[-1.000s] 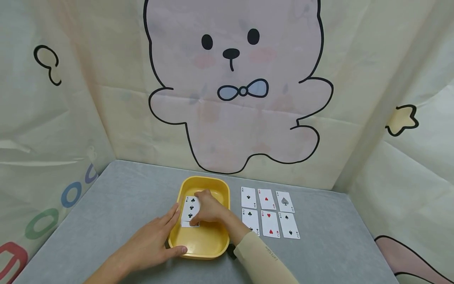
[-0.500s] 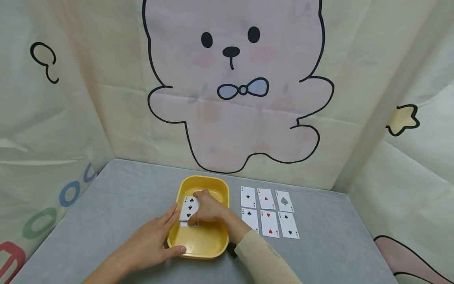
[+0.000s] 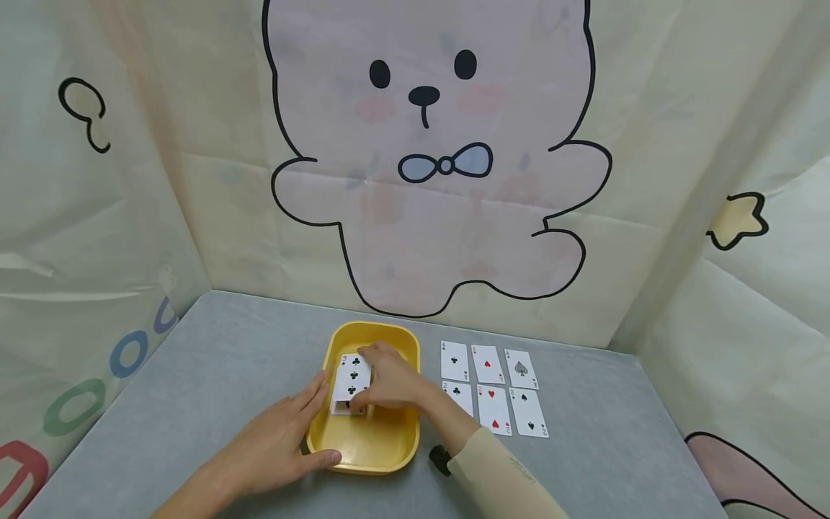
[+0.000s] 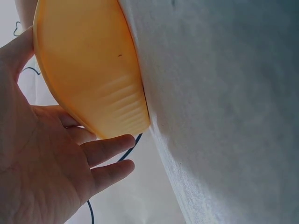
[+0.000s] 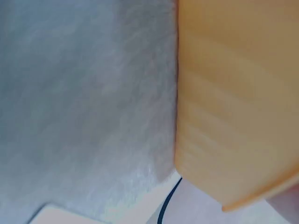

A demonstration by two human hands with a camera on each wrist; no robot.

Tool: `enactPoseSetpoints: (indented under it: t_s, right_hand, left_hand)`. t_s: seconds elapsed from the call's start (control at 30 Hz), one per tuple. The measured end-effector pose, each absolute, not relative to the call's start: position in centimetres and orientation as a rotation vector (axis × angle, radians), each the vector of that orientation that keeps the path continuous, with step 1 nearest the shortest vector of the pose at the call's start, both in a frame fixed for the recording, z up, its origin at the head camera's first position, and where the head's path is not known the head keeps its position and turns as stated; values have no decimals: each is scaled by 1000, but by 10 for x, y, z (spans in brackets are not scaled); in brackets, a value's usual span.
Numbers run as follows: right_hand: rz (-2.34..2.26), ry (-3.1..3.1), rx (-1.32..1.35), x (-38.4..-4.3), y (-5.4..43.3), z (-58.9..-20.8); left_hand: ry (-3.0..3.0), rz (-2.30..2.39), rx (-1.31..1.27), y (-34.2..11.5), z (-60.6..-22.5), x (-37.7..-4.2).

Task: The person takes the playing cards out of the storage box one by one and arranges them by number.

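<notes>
A yellow tray point(image 3: 363, 450) sits on the grey table with a small pile of playing cards inside. My right hand point(image 3: 392, 378) reaches into it and pinches a three of clubs point(image 3: 354, 375) by its right side. Under that card, the lower edge of another card point(image 3: 346, 411) shows. My left hand point(image 3: 279, 438) rests along the tray's left side, its fingers straight at the rim and the thumb at the near left corner. The left wrist view has the left hand's palm point(image 4: 44, 158) beside the tray's outer wall point(image 4: 88, 65).
Right of the tray lie several face-up cards in two rows: aces of clubs point(image 3: 454, 360), hearts point(image 3: 488, 364) and spades point(image 3: 521, 369) behind twos of clubs point(image 3: 457, 395), hearts point(image 3: 494, 409) and spades point(image 3: 528, 412). A printed cloth point(image 3: 421, 252) encloses the table's back and sides.
My right hand has shifted slightly right and up with the three of clubs, exposing more of the card beneath. The left hand keeps its place on the tray.
</notes>
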State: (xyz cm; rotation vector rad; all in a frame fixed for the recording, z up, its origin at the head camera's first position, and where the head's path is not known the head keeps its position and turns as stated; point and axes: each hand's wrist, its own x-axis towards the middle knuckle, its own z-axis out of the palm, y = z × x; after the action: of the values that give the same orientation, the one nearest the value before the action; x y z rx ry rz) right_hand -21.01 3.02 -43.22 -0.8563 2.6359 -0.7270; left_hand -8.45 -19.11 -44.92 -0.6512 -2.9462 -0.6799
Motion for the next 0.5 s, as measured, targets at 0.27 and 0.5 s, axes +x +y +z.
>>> enactPoseSetpoints:
  t_s: [0.27,0.5]
  right_hand:
    - [-792,2614,-844,-198,48,-421]
    - [-876,2581,-828,-189,67,-415]
  left_hand:
    - [-2977,-705,-628,-191,-447,-85]
    - [-3005,-726,-613,-190,-445,-86]
